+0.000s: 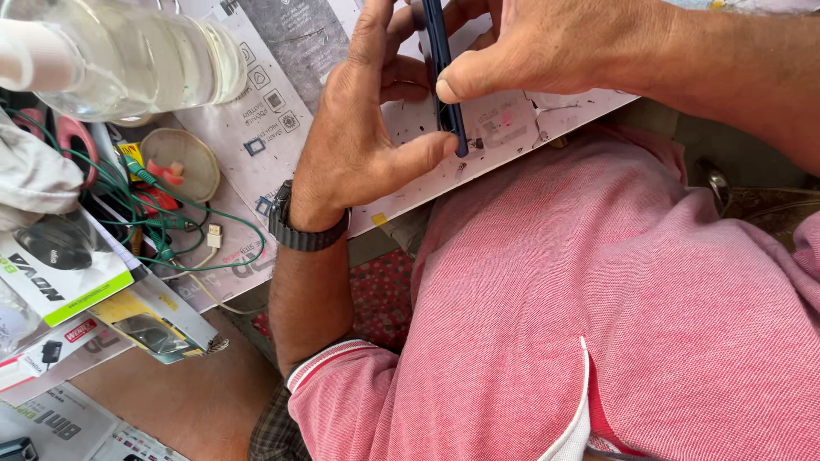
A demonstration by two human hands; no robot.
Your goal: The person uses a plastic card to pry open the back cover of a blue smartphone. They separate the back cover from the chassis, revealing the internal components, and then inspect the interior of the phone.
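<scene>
smartphone (444, 68), dark blue, stands edge-on above the white printed mat (273, 128), pinched by left hand (359, 145) and right hand (530, 51), both clenched on it; looks thin, stiff, slippery, fragile, best held by side edges.

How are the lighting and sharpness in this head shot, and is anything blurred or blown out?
Head view: bright, even daylight; both hands, left hand and right hand, and the dark phone look sharp; the clear bottle at top left is close, soft and glary.

The person wore a pink polo shirt (598, 324) with white-trimmed sleeves; a dark watch (299, 229) sat at 9 o'clock.
</scene>
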